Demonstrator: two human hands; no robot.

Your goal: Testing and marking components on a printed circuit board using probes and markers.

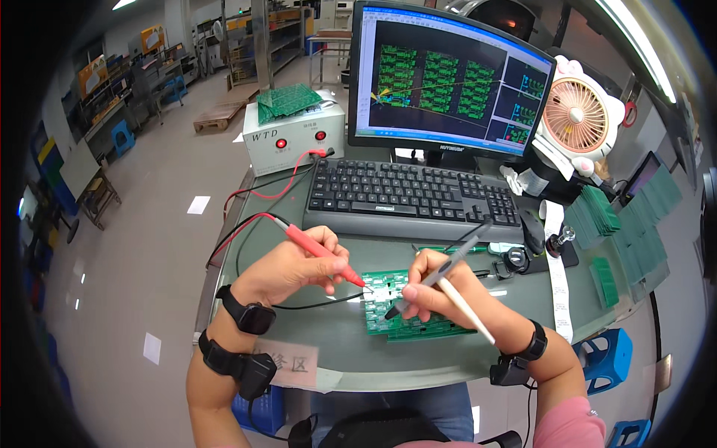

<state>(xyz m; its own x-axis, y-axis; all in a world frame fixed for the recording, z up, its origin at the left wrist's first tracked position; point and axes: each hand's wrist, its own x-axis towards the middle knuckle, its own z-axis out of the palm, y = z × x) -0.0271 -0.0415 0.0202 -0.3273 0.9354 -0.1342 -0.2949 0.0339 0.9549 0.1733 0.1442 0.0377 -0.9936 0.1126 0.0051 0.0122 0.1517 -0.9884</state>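
Observation:
My left hand (299,267) is closed around a red test probe (317,248), whose tip points down at the upper left part of a green circuit board panel (378,324). With my right hand (442,287) I grip a grey and black test probe (457,258), its dark end slanting down to the panel's middle. A slim cream-coloured stick (464,310) also sticks out of the right hand toward the wrist; its kind is unclear. The panel lies flat on the bench, partly covered by my right hand. I cannot tell whether the tips touch it.
Behind my hands are a black keyboard (403,196), a monitor (433,75) with a board layout, and a white box (295,142) with cables. At right are a mouse (532,230), a paper strip (559,291), stacked green boards (594,213) and a fan (575,114).

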